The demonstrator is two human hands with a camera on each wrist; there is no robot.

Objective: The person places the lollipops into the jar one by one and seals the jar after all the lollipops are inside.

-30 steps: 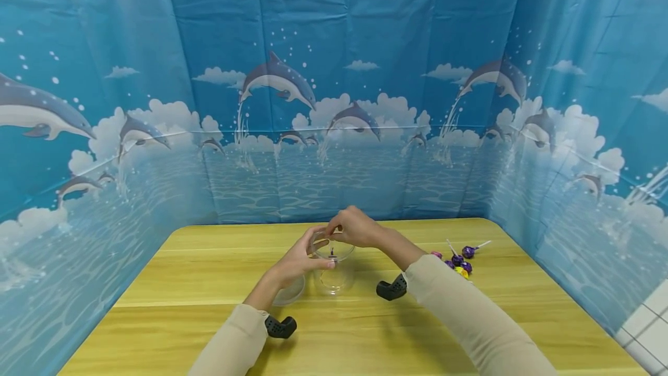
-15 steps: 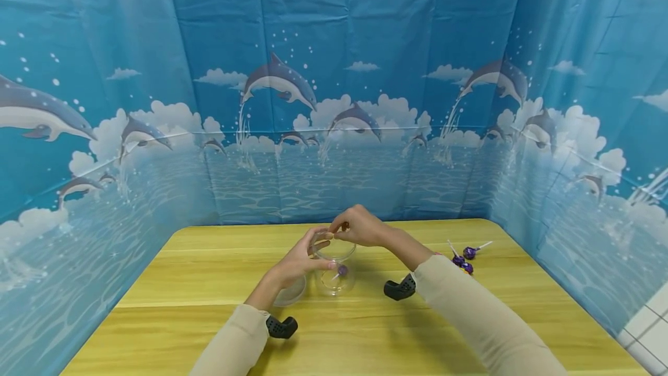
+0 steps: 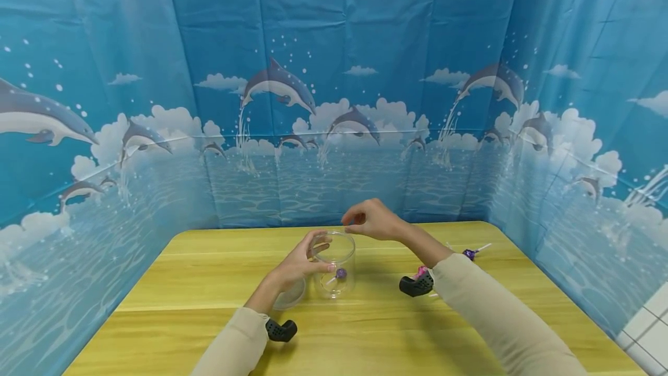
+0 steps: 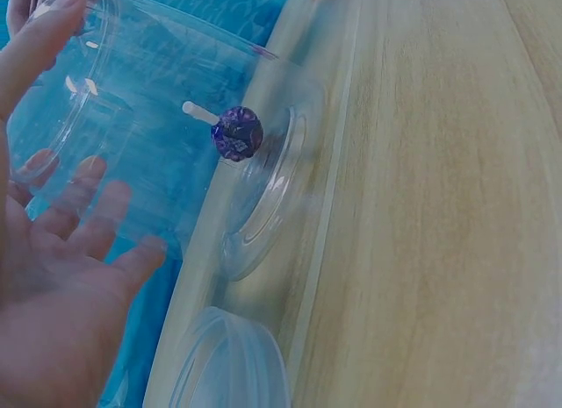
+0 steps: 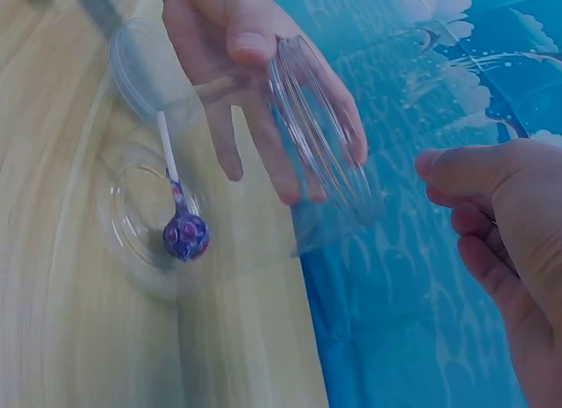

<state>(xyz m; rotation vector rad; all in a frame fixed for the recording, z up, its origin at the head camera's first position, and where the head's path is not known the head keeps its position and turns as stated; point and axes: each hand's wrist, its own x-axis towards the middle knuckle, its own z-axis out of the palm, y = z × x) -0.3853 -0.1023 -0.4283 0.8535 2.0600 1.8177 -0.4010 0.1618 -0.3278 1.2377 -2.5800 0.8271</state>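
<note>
A clear plastic jar point(image 3: 347, 255) stands upright on the table, and my left hand point(image 3: 300, 261) grips its upper left side, thumb in front and fingers behind. Inside, low in the jar, rests a lollipop point(image 3: 341, 273) in a purple wrapper with a white stick; the left wrist view shows its purple head point(image 4: 237, 133) through the wall. My right hand point(image 3: 373, 220) is in the air just right of the jar's rim, fingers loosely bent, holding nothing. In the right wrist view its thumb and fingers are apart from the rim. A round clear lid point(image 3: 292, 296) lies beside the jar, partly behind my left wrist.
Right of the jar, a purple lollipop point(image 3: 469, 255) and a pink-wrapped one point(image 3: 421, 272) lie on the yellow wooden table point(image 3: 209, 283). My right forearm hides part of that group. A blue dolphin-print curtain point(image 3: 313, 184) stands behind the table and along its sides.
The purple lollipop has dropped from my right fingers to the jar's lower part. My right hand has moved right, away from the rim. My left hand still holds the jar.
</note>
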